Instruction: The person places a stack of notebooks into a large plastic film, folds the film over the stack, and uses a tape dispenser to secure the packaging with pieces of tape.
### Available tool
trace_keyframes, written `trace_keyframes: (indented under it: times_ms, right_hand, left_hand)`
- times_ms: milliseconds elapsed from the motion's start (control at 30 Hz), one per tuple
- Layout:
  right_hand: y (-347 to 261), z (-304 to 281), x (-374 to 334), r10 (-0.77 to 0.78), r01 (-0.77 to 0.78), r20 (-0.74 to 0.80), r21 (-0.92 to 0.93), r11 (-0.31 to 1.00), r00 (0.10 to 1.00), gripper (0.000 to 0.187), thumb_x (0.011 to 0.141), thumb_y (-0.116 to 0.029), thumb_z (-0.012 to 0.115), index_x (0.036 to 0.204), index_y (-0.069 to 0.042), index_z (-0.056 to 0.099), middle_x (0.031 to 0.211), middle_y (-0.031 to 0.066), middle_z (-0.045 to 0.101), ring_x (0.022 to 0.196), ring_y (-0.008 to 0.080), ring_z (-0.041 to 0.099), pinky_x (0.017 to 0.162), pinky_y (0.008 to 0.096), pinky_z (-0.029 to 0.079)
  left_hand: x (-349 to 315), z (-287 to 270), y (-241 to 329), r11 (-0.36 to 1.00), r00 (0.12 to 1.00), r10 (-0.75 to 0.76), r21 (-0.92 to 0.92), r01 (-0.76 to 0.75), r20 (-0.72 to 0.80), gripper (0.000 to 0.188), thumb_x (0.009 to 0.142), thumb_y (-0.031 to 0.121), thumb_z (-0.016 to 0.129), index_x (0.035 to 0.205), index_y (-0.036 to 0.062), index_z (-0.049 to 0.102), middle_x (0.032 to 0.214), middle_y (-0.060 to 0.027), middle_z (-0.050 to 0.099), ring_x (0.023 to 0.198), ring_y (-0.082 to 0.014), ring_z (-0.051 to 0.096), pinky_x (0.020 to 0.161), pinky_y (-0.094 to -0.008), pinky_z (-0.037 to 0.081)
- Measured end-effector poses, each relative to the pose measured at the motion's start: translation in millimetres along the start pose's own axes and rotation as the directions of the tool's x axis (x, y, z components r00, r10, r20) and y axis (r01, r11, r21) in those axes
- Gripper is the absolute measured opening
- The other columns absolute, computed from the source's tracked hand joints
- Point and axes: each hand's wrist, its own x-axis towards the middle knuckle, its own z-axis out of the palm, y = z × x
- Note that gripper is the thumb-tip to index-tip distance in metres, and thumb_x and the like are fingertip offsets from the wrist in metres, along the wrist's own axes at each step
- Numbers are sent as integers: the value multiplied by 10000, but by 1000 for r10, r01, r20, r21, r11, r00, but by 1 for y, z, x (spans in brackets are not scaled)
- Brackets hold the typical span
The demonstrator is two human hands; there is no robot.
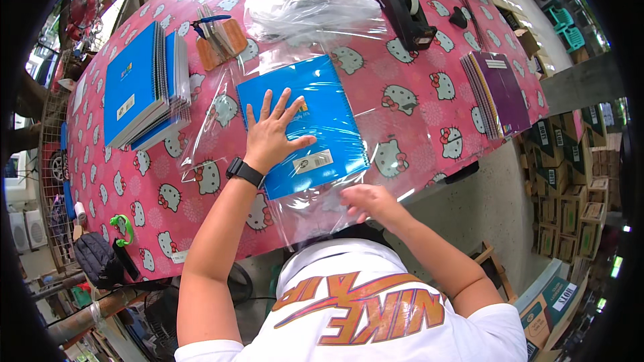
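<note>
Presently, the blue notebook (332, 121) lies on the table (188, 211) in front of the person, with clear plastic film (305, 218) around it; whether it is fully inside the film, I cannot tell. The left grip (272, 131) is released, palm down with fingers spread upon the cover. The right grip (367, 201) is beside the notebook's lower edge, its fingers half bent, and I cannot tell if they pinch the film. In my judgement, the film could wrinkle if it is pulled unevenly, or tear if it catches on the spiral wire at the right edge; the notebook could also turn if the left palm presses too lightly. As for writing, the cover carries a white barcode label (313, 161) and a small coloured mark, partly hidden by fingers. In the blue stack (134, 80), the top notebook bears a similar label. The purple notebooks (502, 97) show pale print, and the white shirt (362, 308) has large orange-brown lettering.
</note>
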Motion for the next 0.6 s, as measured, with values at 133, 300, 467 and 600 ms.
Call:
trace_keyframes:
  times_ms: [133,300,467,600]
  right_hand:
    - [18,17,13,-242,166,-80,-520,838,967,576,773,-426,697,1077,43,556,810,99,626,686,151,590,591,274,461]
    - [15,15,11,-197,167,-45,-369,915,979,334,814,-311,672,893,9,623,711,78,620,632,133,569,576,279,451]
    - [-86,-80,32,-501,504,116,-389,771,857,176,801,-224,669,825,-50,680,714,12,629,644,103,575,599,276,470]
    - [-181,-266,116,-833,433,-472,-712,553,287,310,821,-300,641,952,-20,665,808,91,681,715,161,628,648,300,480]
  left_hand:
    - [1,0,1,1000,1000,-2,7,2,-11,891,653,780,506,1400,335,314,1497,16,218,1393,-290,111,1082,-595,19]
    - [2,-2,5,1000,1000,4,-2,-4,2,890,652,763,525,1398,320,325,1496,9,226,1390,-298,124,1076,-598,33]
    - [-6,-6,-6,999,999,-42,-16,43,26,891,645,743,550,1394,308,339,1496,3,229,1387,-302,136,1065,-613,44]
    - [7,-7,10,999,1000,21,-36,-21,6,868,649,744,551,1381,319,358,1489,11,247,1388,-292,138,1074,-597,39]
